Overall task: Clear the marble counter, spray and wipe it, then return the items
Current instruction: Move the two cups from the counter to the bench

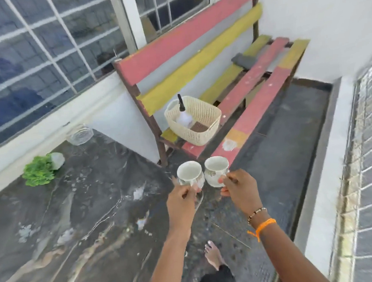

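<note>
Two cups are held by their handles, one (190,174) pinched in the left hand (181,199), one (216,170) in the right hand (239,189), past the worktop (75,214) edge, likely bound for the bench (254,96) beside a basket (193,119). A plant (39,171) and glass bowl (79,134) are left uncleared.

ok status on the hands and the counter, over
Left hand and right hand each hold a cup. Plant and glass dish remain on marble counter. Nothing blocking.

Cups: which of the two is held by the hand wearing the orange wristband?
The right-hand cup, held by the right hand; the left hand, wrist bare, holds the other cup.
</note>
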A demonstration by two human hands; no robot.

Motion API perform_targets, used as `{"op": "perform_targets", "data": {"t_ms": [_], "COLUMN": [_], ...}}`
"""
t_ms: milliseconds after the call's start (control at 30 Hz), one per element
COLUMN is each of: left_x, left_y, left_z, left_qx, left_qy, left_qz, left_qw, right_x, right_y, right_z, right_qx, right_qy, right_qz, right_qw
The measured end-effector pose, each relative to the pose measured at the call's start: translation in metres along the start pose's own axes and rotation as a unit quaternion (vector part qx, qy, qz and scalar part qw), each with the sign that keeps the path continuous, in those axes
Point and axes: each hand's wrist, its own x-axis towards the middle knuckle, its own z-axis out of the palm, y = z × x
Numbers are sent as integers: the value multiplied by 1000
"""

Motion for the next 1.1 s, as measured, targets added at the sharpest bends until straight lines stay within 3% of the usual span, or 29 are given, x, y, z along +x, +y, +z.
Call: {"op": "perform_targets", "data": {"t_ms": [133, 400, 900, 1100], "left_x": [49, 133, 241, 269], "left_y": [9, -15, -95, -100], "left_z": [53, 139, 267, 285], "left_qx": [34, 100, 192, 160], "left_qy": [-39, -81, 61, 101], "left_qz": [-16, -82, -182, -172], "left_qw": [999, 988, 962, 967], "right_x": [60, 169, 339, 370], "right_y": [22, 76, 182, 211], "right_z": [-16, -33, -1, 16], "right_qx": [-11, -85, -196, -190], "right_qy": [26, -33, -187, -184], "right_qz": [28, 70, 66, 43], "right_qw": [999, 993, 961, 963]}}
